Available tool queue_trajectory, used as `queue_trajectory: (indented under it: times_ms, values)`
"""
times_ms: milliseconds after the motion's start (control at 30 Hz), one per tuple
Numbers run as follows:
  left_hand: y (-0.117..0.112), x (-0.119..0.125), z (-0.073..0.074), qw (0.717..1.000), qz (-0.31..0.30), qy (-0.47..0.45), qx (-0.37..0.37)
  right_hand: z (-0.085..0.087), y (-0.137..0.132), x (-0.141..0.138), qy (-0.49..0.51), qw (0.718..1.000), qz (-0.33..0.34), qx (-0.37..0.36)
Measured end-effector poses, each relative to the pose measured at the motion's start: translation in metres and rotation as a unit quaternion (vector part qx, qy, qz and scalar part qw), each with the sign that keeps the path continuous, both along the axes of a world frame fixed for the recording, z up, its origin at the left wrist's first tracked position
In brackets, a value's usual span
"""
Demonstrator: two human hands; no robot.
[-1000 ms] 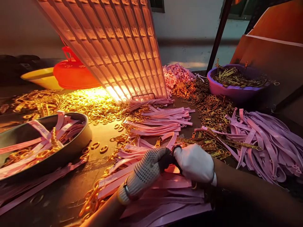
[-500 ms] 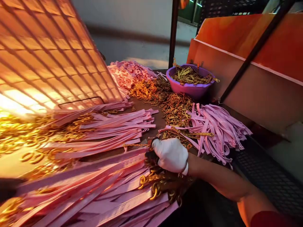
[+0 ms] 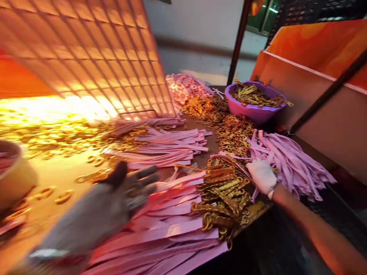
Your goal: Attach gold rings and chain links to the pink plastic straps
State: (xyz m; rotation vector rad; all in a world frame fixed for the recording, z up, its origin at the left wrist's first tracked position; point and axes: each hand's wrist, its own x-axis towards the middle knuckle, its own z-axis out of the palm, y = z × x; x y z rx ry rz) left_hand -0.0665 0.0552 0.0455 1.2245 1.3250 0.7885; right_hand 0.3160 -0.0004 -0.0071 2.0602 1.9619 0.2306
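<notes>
Fingers (image 3: 146, 180) of the left hand (image 3: 126, 196) are spread, nothing visible in them, over the front pink straps (image 3: 172, 229). The right hand (image 3: 261, 176) reaches into the loose strap pile (image 3: 298, 162) at the table's (image 3: 197, 124) right edge; its fingertips are hidden, so whether they pinch a strap I cannot tell. The front straps lie roughly side by side, probably to avoid tangling, gold chains (image 3: 229, 193) at their right ends near the table's near edge.

Loose pink straps (image 3: 295, 162) are lying heaped at 3 o'clock; flat pink strips (image 3: 172, 230) are lying layered at 6.
</notes>
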Motion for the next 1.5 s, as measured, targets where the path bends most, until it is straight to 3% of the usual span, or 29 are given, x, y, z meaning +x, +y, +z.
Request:
queue_trajectory:
  times_ms: [67,133,233,367,433,533,633,700,833,933,1033,1133,1233,1333,1500]
  values:
    - [-0.003,0.015,-0.001,0.981,0.005,-0.129,-0.147,-0.008,0.002,0.004,-0.002,1.000,0.010,0.002]
    - [-0.006,0.025,-0.003,0.935,0.017,-0.260,-0.240,-0.012,0.005,0.011,0.013,1.000,0.022,-0.004]
    - [-0.013,0.029,-0.005,0.915,0.025,-0.325,-0.237,-0.009,0.011,0.026,0.073,0.997,0.013,-0.015]
    - [-0.022,0.023,-0.009,0.942,-0.017,-0.289,-0.170,0.006,0.015,0.029,0.129,0.990,-0.019,0.051]
    - [-0.024,0.023,-0.012,0.956,-0.032,-0.259,-0.132,0.013,0.014,0.011,0.225,0.967,0.050,0.112]
    - [-0.027,0.029,-0.015,0.969,-0.040,-0.220,-0.102,0.020,0.009,-0.040,0.333,0.897,0.246,0.156]
    - [-0.029,0.036,-0.018,0.962,-0.077,-0.231,-0.121,0.022,0.007,-0.103,0.270,0.865,0.366,0.212]
    - [-0.029,0.039,-0.020,0.951,-0.122,-0.248,-0.139,0.022,0.008,-0.137,0.206,0.855,0.403,0.252]
    - [-0.028,0.041,-0.025,0.923,-0.187,-0.286,-0.177,0.016,0.012,-0.169,0.153,0.824,0.449,0.311]
    - [-0.029,0.041,-0.028,0.921,-0.197,-0.281,-0.186,0.012,0.012,-0.169,0.135,0.818,0.436,0.350]
    - [-0.034,0.040,-0.030,0.957,-0.146,-0.227,-0.104,0.013,0.009,-0.163,0.111,0.832,0.423,0.342]
    - [-0.040,0.036,-0.034,0.977,-0.118,-0.177,-0.019,0.016,0.005,-0.162,0.125,0.861,0.398,0.292]
    - [-0.045,0.034,-0.040,0.981,-0.119,-0.151,0.023,0.021,0.000,-0.168,0.167,0.904,0.340,0.196]
    - [-0.048,0.037,-0.036,0.978,-0.086,-0.187,-0.016,0.027,-0.010,-0.183,0.220,0.930,0.270,0.119]
    - [-0.048,0.043,-0.017,0.974,0.004,-0.211,-0.078,0.037,-0.024,-0.205,0.257,0.958,0.122,0.034]
